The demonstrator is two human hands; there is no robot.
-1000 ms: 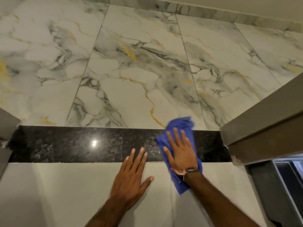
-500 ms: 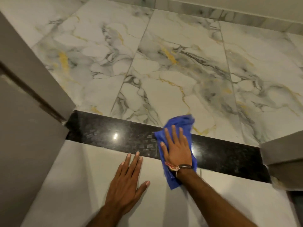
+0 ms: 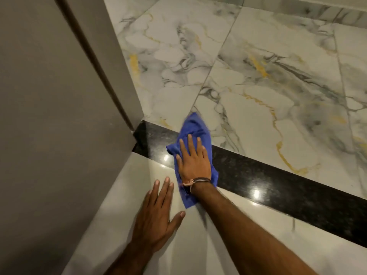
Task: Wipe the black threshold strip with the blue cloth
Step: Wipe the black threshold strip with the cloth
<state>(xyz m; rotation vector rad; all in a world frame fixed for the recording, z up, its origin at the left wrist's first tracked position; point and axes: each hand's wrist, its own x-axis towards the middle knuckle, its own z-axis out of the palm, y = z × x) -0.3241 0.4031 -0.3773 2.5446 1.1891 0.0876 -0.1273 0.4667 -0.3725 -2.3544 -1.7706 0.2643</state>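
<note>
The black threshold strip (image 3: 278,187) runs diagonally from the door frame at the left down to the right edge, glossy with light spots. The blue cloth (image 3: 195,128) lies across the strip near its left end, spilling onto the marble beyond and the plain tile in front. My right hand (image 3: 193,161) presses flat on the cloth with fingers spread, a band on the wrist. My left hand (image 3: 156,217) rests flat, palm down, on the plain tile just in front of the strip, holding nothing.
A grey door frame and wall (image 3: 59,116) fills the left side and meets the strip's left end. White marble floor with grey and gold veins (image 3: 258,86) lies beyond the strip. Plain glossy tile (image 3: 218,245) lies under my arms.
My right hand has slid the cloth leftward along the strip toward the door frame. The view has swung left, so the frame now fills the left side. My left hand stays flat.
</note>
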